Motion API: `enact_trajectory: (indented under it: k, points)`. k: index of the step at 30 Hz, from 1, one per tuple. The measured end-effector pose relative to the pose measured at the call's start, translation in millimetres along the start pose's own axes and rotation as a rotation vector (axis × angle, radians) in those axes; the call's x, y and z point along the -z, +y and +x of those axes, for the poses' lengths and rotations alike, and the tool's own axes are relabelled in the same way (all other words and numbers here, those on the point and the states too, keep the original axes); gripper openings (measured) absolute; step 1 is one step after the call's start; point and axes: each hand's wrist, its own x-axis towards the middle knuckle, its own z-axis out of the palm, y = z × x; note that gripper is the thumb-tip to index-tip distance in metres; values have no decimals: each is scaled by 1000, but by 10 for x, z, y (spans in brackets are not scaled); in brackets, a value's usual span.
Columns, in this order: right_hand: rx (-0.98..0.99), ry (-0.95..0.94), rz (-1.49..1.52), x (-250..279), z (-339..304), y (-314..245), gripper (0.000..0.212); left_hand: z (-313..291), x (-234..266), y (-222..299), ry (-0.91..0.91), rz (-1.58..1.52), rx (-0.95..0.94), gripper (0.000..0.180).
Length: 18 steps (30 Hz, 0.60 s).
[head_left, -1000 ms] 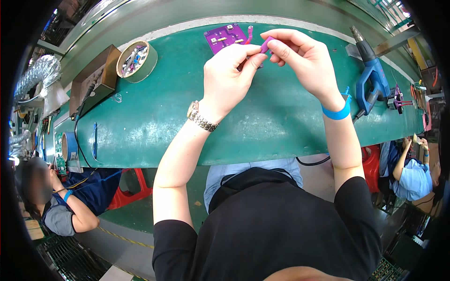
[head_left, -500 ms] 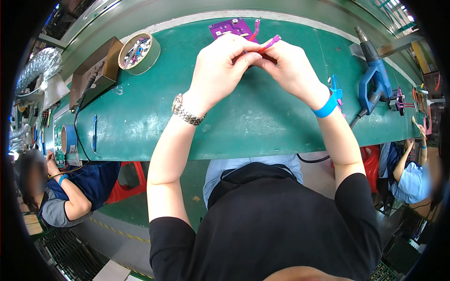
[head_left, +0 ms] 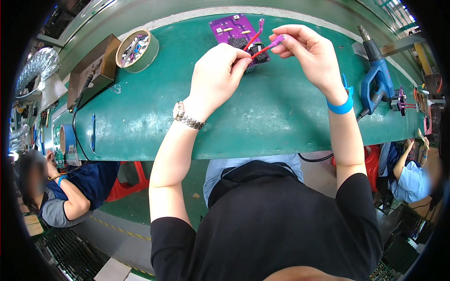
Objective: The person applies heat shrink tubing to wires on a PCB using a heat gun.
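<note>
At the table's far middle lies a purple circuit board point(head_left: 220, 24) with black block components and two red wires, each capped by a purple sleeve. My left hand point(head_left: 218, 70) pinches the near red wire point(head_left: 263, 51) low down, beside the board's near edge. The purple sleeve point(head_left: 278, 40) on that wire's free end is between the thumb and fingers of my right hand point(head_left: 311, 54). The other red wire point(head_left: 253, 39) stands up from the board, untouched. My left fingers cover part of the board.
A round tub point(head_left: 152, 51) of small parts and an open brown box point(head_left: 101, 75) stand left, near a tape roll point(head_left: 69, 139) and blue pen point(head_left: 93, 132). Right are a blue heat gun point(head_left: 377, 79) and another board point(head_left: 398, 100). People sit at both sides.
My right hand has moved right, away from my left hand, and up to the sleeve at the wire's end. More of the board shows now. The left hand stays near the wire's base.
</note>
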Motion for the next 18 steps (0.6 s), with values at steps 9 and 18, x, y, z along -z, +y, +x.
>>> enact_trajectory:
  k: [9,18]
  points:
    - [248,57,40,-4,271,-179,17,-34,-112,13,145,19,-22,7]
    - [77,8,111,-56,327,-408,18,-43,-111,29,183,4,-34,11]
